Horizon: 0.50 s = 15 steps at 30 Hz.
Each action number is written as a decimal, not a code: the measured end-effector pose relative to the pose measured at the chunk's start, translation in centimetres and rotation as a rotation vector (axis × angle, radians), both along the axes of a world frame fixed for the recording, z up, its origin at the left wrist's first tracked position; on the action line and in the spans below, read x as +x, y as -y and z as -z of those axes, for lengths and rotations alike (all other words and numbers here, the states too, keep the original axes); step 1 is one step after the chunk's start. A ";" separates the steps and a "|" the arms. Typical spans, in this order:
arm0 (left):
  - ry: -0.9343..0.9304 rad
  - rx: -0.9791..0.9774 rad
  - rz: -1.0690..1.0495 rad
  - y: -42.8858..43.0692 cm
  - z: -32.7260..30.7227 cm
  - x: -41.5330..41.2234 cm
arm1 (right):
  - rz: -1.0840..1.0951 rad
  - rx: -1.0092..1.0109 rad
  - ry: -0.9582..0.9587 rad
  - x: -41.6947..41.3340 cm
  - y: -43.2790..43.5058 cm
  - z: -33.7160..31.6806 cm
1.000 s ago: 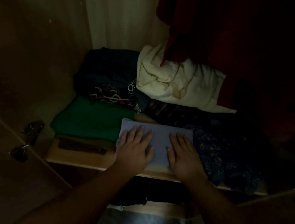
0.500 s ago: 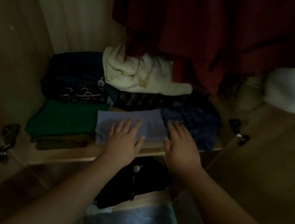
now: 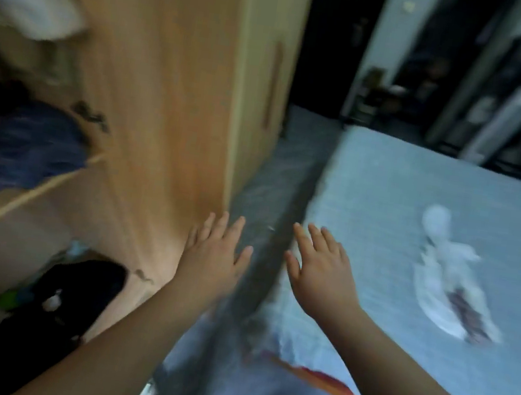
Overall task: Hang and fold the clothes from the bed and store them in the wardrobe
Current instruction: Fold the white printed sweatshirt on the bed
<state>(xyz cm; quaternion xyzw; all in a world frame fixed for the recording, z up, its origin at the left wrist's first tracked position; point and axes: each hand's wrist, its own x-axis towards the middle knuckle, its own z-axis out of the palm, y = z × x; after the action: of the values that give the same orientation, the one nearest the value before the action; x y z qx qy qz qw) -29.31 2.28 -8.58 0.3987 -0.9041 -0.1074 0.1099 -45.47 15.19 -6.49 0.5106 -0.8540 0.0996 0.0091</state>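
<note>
My left hand [image 3: 216,254] and my right hand [image 3: 319,266] are held out in the air with fingers straight, holding nothing, above the gap between wardrobe and bed. A white garment [image 3: 452,278] with a dark printed patch lies crumpled on the pale blue bed [image 3: 404,190] to the right of my right hand. The open wardrobe's shelf [image 3: 18,196] is at the left, with a blue patterned folded garment [image 3: 18,146] on it. Dark clothes [image 3: 46,308] sit on the level below. The frame is blurred.
The wooden wardrobe door [image 3: 168,84] stands between the shelves and the bed. A narrow strip of grey floor [image 3: 275,179] runs between wardrobe and bed. Dark furniture [image 3: 517,99] and a doorway [image 3: 334,40] are at the back of the room.
Both hands have left the folded light blue cloth on the wardrobe shelf. The view has swung right from the wardrobe to the bed, and both hands now hover empty.
</note>
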 end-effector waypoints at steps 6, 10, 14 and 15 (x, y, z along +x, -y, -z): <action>0.052 -0.008 0.404 -14.3 -0.3 -15.0 | 0.411 0.024 0.026 -8.3 -19.4 0.8; 0.074 -0.043 0.573 -20.2 -0.5 -21.2 | 0.583 0.001 0.029 -11.2 -26.9 0.9; 0.083 -0.010 0.660 -22.9 0.6 -26.0 | 0.685 -0.043 0.039 -14.0 -30.5 1.7; 0.089 -0.005 0.671 -23.3 1.0 -27.2 | 0.704 -0.045 0.047 -14.9 -31.0 2.1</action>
<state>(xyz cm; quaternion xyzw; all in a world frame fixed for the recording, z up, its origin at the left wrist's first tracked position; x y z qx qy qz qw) -56.50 25.55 -9.57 0.0830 -0.9891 -0.1180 0.0300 -60.32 46.22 -8.60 0.1823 -0.9752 0.1205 0.0345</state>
